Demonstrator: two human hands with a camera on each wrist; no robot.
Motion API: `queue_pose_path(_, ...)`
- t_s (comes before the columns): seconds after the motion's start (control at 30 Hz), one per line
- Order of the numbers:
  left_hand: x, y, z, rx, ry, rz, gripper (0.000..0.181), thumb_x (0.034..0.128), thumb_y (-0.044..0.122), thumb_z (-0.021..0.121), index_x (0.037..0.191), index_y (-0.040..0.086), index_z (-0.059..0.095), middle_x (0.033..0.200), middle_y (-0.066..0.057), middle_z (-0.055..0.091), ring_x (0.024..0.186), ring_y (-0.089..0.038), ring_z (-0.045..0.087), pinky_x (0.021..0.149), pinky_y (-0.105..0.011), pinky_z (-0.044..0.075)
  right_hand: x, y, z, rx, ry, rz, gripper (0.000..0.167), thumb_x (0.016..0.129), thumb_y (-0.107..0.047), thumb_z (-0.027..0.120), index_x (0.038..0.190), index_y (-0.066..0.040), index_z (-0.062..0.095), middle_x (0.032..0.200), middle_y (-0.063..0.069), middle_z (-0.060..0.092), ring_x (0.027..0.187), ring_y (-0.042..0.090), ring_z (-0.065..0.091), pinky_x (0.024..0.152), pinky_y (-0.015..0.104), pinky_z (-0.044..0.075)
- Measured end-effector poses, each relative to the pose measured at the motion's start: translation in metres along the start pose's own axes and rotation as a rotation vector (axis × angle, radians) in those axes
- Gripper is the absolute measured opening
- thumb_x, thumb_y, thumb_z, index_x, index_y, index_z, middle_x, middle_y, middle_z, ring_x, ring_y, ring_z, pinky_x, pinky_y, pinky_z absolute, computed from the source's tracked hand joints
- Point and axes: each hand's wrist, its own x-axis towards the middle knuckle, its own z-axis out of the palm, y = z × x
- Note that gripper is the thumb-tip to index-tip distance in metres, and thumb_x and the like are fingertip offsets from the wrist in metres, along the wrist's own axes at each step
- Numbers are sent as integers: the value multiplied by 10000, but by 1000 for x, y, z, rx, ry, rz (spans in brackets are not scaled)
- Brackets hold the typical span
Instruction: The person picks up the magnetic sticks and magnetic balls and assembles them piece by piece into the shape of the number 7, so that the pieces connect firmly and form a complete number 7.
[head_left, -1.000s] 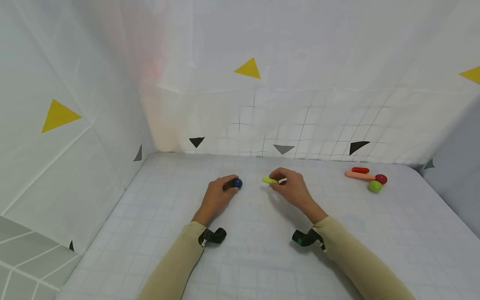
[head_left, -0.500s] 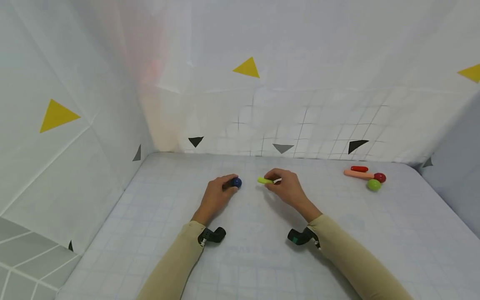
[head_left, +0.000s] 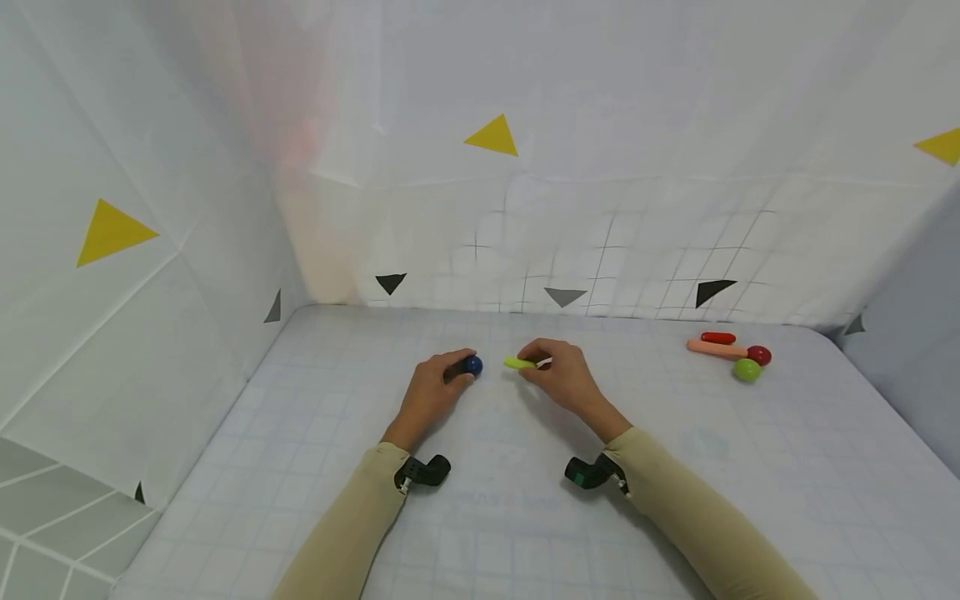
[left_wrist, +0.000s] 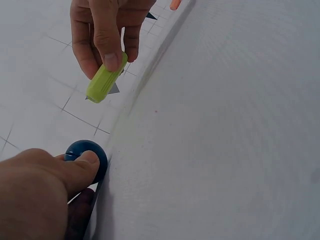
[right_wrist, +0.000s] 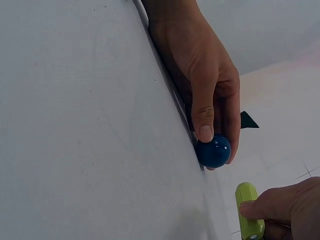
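Observation:
Thumb and fingers of my left hand [head_left: 432, 388] grip a glossy blue ball [head_left: 473, 365] at the middle of the table, low against its surface. Across a short gap to the right, my right hand [head_left: 564, 377] pinches a yellow-green ribbed peg [head_left: 516, 362] between thumb and fingers. In the left wrist view the peg [left_wrist: 104, 83] is held above the table, its free end pointing toward the ball. The right wrist view shows the ball [right_wrist: 216, 152] and peg [right_wrist: 245, 192] apart. Part of the ball is hidden by fingers.
At the table's right rear lie an orange stick [head_left: 716, 349], a short red peg [head_left: 718, 337], a red ball [head_left: 759, 356] and a green ball [head_left: 747, 370], close together. White sheeting [head_left: 615, 100] with triangle markers stands behind the table [head_left: 510, 517].
My right hand has moved left with the yellow-green peg, narrowing the gap to the blue ball. The left hand stays nearly still, holding the ball.

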Motion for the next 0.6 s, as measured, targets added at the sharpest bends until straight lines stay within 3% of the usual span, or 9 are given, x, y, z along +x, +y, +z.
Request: queue_pose_path(0.6, 1, -1, 0, -3, -4, -6, 434, 1004, 184, 728, 1429, 242, 662, 1419, -65, 619, 1355, -254, 525, 1118, -465, 409, 3, -8, 12, 12, -5, -46, 156, 892, 4, 806, 1033, -46, 760, 1013, 63, 748, 971, 260, 692, 838, 390, 590)
